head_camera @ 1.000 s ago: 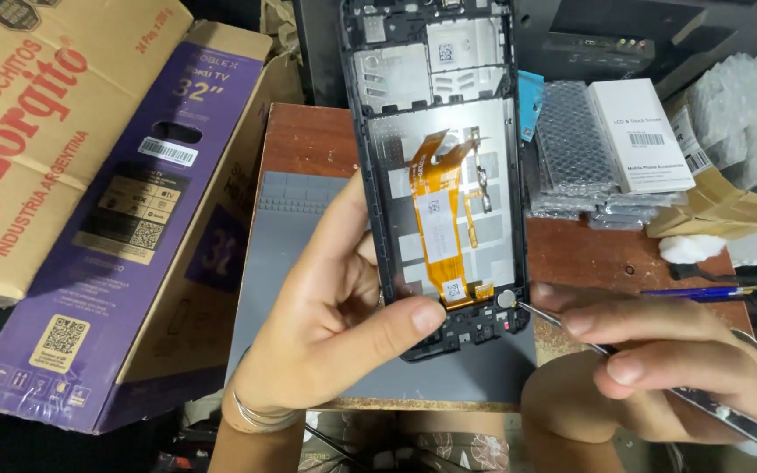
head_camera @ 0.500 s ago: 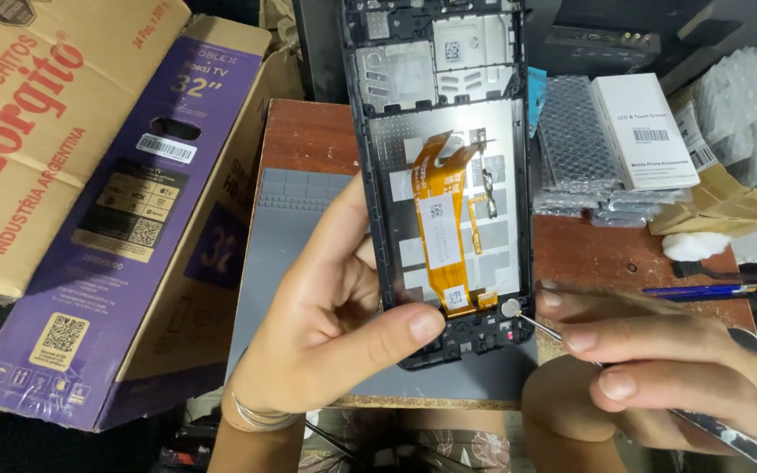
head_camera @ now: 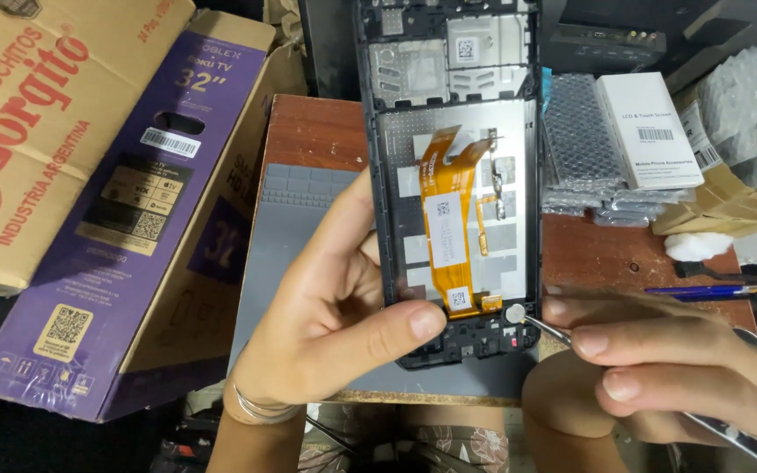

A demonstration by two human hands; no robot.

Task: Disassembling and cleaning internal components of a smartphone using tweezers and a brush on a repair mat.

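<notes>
Over the grey mat (head_camera: 308,228) on the table (head_camera: 317,131), left hand (head_camera: 335,324) clamps the open phone frame (head_camera: 453,175), held upright, thumb on its lower edge. Right hand (head_camera: 668,359) pinches tweezers (head_camera: 554,331); tip touches a small round part (head_camera: 513,311) at the frame's bottom right.

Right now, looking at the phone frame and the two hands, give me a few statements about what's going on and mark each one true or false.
1. The left hand holds the phone frame with its thumb across the lower edge. True.
2. The right hand holds a screwdriver. False: it holds metal tweezers.
3. The tweezer tips meet a small round silver part at the frame's lower right corner. True.
4. The flex cable inside the frame is blue. False: it is orange.
5. A blue pen lies on the wooden table to the right of the frame. True.
</notes>
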